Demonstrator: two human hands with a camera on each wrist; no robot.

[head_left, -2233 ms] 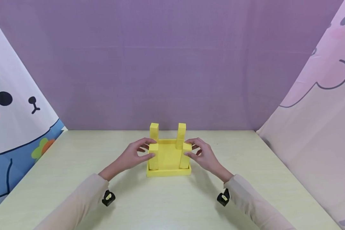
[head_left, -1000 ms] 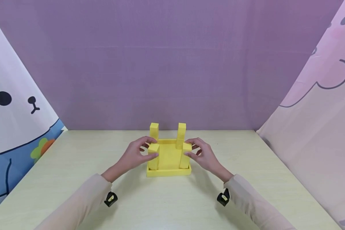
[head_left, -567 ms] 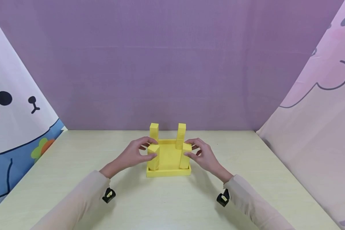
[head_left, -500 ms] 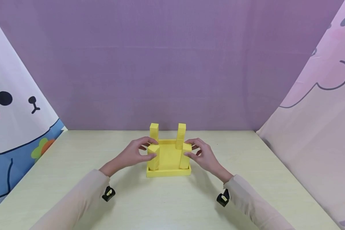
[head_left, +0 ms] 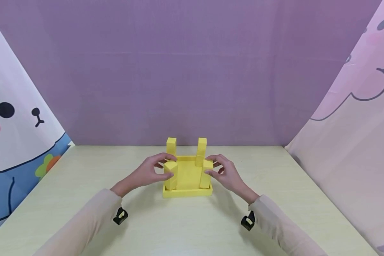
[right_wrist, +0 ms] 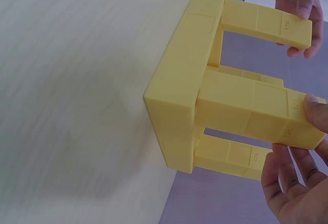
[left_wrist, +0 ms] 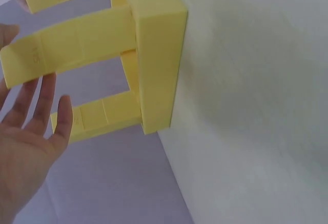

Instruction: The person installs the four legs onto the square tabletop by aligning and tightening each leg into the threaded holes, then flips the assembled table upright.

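A shallow yellow square tray (head_left: 187,193) sits on the table, with an upright yellow post at each corner. My left hand (head_left: 151,171) grips the top of the near left post (head_left: 170,182) between thumb and fingers; this post stands slightly twisted. My right hand (head_left: 225,173) pinches the top of the near right post (head_left: 206,180). Behind them rise the far left post (head_left: 171,145) and the far right post (head_left: 202,147), untouched. In the right wrist view, seams divide the right-hand post (right_wrist: 246,101) into sections, with raised numbers near its top.
The pale wooden table (head_left: 185,227) reaches back to a purple cloth wall (head_left: 185,78). Cartoon-printed cloth (head_left: 22,89) hangs at the left, and more printed cloth (head_left: 355,142) at the right. Each wrist carries a small black camera mount (head_left: 120,216).
The near left post has turned a little about its upright axis in my left hand, which shifted slightly with it. My right hand and the other posts stay in place.
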